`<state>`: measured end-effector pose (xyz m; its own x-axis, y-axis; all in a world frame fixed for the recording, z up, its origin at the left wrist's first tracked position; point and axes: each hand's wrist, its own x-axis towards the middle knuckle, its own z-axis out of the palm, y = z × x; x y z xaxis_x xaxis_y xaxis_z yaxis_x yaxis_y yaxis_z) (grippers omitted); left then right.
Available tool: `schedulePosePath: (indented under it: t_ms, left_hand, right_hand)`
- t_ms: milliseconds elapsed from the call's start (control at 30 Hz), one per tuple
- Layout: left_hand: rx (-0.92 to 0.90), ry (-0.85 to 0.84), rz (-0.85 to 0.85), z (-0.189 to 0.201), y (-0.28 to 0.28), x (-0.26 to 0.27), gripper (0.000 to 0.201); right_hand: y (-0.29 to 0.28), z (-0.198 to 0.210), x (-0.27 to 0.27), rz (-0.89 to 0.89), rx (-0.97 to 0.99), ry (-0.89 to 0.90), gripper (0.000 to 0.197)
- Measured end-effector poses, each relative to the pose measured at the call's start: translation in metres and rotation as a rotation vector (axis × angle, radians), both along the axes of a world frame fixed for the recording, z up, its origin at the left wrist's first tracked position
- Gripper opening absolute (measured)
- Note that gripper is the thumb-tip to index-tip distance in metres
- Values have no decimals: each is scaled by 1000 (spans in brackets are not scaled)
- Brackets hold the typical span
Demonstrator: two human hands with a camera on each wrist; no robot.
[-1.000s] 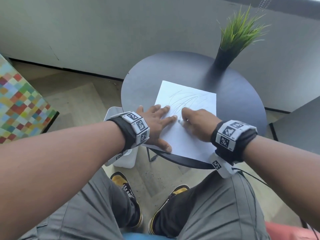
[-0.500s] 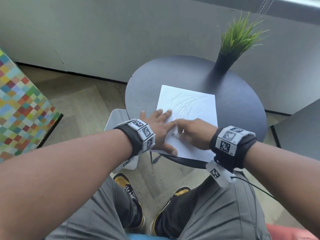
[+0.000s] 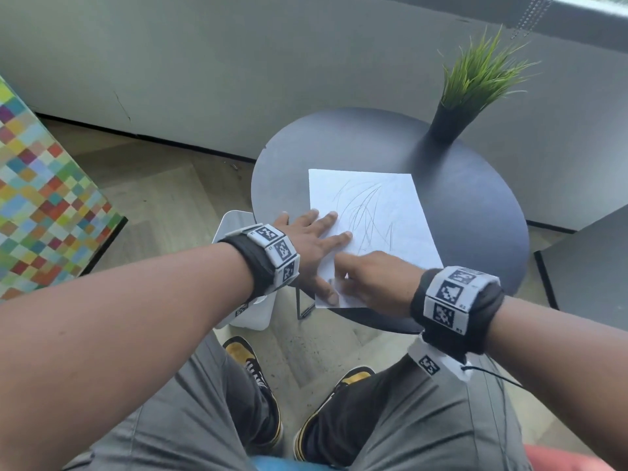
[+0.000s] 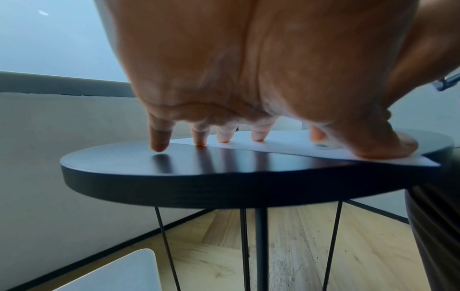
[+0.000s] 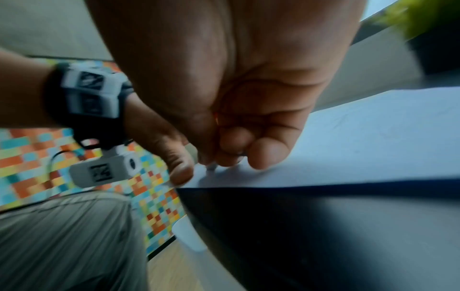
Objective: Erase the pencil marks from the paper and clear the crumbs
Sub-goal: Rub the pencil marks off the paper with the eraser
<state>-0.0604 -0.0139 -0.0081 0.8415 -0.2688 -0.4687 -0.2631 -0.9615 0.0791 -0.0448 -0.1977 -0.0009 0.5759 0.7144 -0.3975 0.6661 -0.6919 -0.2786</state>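
At the far left a block covered in small coloured squares (image 3: 44,198) stands on the wooden floor (image 3: 163,188). Just left of the table, a white plastic container (image 3: 234,226) sits on that floor, partly under your left wrist.

Your left hand (image 3: 311,243) lies flat with the fingers spread and straight, gripping nothing. In the left wrist view the little finger (image 4: 159,141) touches the bare table top, the other fingertips press down on the left edge of the paper, and the thumb (image 4: 388,145) pins the sheet near its near corner, which juts slightly over the table's rim.

The sheet of paper (image 3: 390,198) lies flat on the round black table (image 3: 475,215), towards its near side. Thin curved pencil marks (image 3: 365,212) cross the middle of the sheet, just beyond your fingertips.

Your right hand (image 3: 373,280) rests on the near part of the paper, close beside the left thumb. Its fingers are curled in and bunched with the thumb, and in the right wrist view a small pale tip (image 5: 211,167) pokes out below them onto the paper; it is too blurred to say what it is, so I cannot tell whether the hand is pinching an eraser or is simply clenched.

At the far right edge of the table a green grass plant in a dark pot (image 3: 452,124) stands upright, well apart from the paper.
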Motion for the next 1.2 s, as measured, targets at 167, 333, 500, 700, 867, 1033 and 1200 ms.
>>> schedulePosePath:
  t_ms: [167, 333, 500, 700, 867, 1033, 1200]
  left_hand:
    - [52, -4, -41, 0, 0, 2, 124]
    - [58, 9, -44, 2, -1, 0, 125]
    - [67, 0, -43, 2, -2, 1, 125]
    - [77, -8, -40, 1, -4, 1, 126]
    - [85, -9, -44, -1, -2, 1, 127]
    - [103, -11, -39, 0, -5, 4, 127]
    - [132, 17, -47, 9, -12, 3, 118]
  right_hand:
    - [-11, 11, 38, -292, 29, -122, 25]
    - [1, 10, -2, 50, -50, -22, 24]
    - [-11, 13, 33, -291, 14, -145, 22]
    - [-5, 11, 7, 10, -43, -80, 19]
    - [-3, 6, -4, -62, -6, -163, 23]
    - [-11, 15, 10, -186, 8, -92, 22]
    - [-9, 6, -25, 48, 4, -70, 19]
